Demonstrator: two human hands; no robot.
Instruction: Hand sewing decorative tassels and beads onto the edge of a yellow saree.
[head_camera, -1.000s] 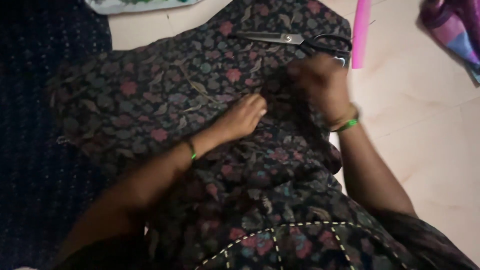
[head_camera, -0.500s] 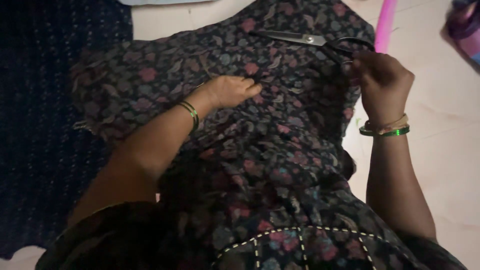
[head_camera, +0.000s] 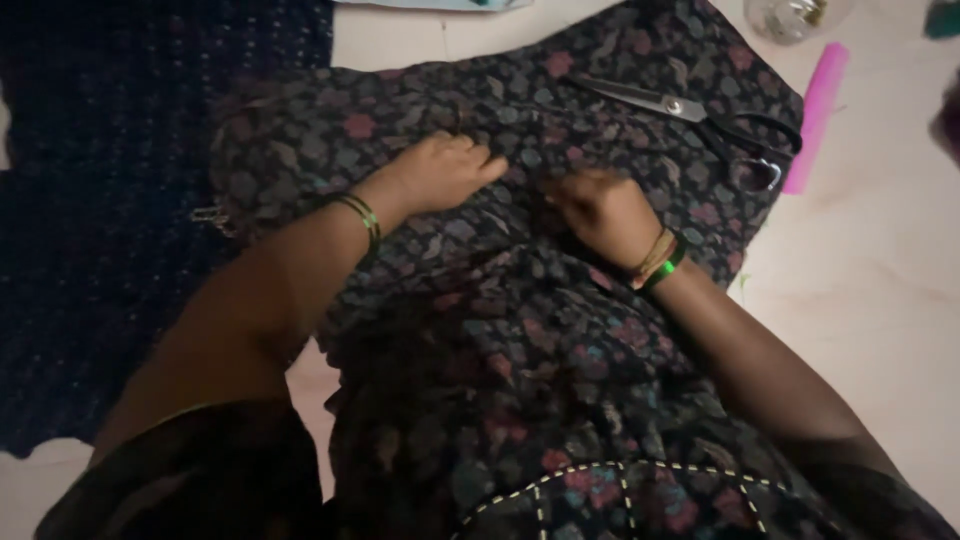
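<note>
Head cam looking straight down at your lap and the floor. Only container in sight is a small clear jar (head_camera: 795, 17) at the top edge, with something greenish-gold inside, too blurry to say what.

The dark floral fabric (head_camera: 470, 130) is spread flat on the pale floor (head_camera: 880, 300), running away from you toward the top of the view, soft and a bit wrinkled, with pink and teal flower prints. Your left hand (head_camera: 440, 172) lies palm-down on it, fingers flat and pointing right. Your right hand (head_camera: 600, 212) sits just beside it, fingers curled in and pinching a fold of the same cloth. Both wrists have green bangles.

Metal scissors (head_camera: 690, 115) with black handles lie on the cloth's far right corner, blades pointing up-left. A pink plastic strip (head_camera: 815, 115) lies just beside the handles. A dark blue dotted cloth (head_camera: 110, 200) covers the floor on the left.
</note>
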